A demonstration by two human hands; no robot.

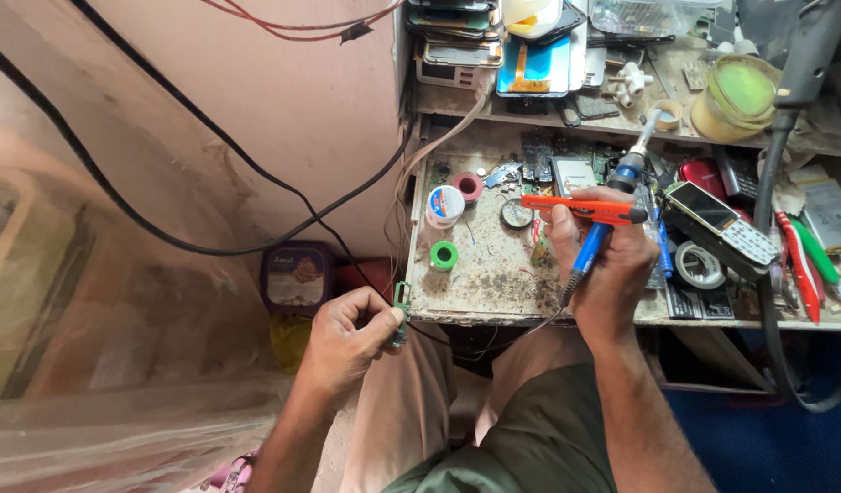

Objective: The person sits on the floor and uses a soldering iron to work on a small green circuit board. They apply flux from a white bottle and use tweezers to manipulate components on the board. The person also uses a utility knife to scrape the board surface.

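left hand [345, 340] pinched shut, right hand [601, 260] gripping

The surface [493, 274] has bare room only at its front left, between the green roll [444, 256] and the edge. Behind it stand tape rolls [446, 205] and boards; to the right lie a phone [721, 228], black tape [699, 265] and a hose [774, 274].

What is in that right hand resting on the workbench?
The right hand holds a blue-handled soldering iron and an orange utility knife crossing over it. The palm covers the middle of the blue handle, and the bench surface under the hand is hidden.
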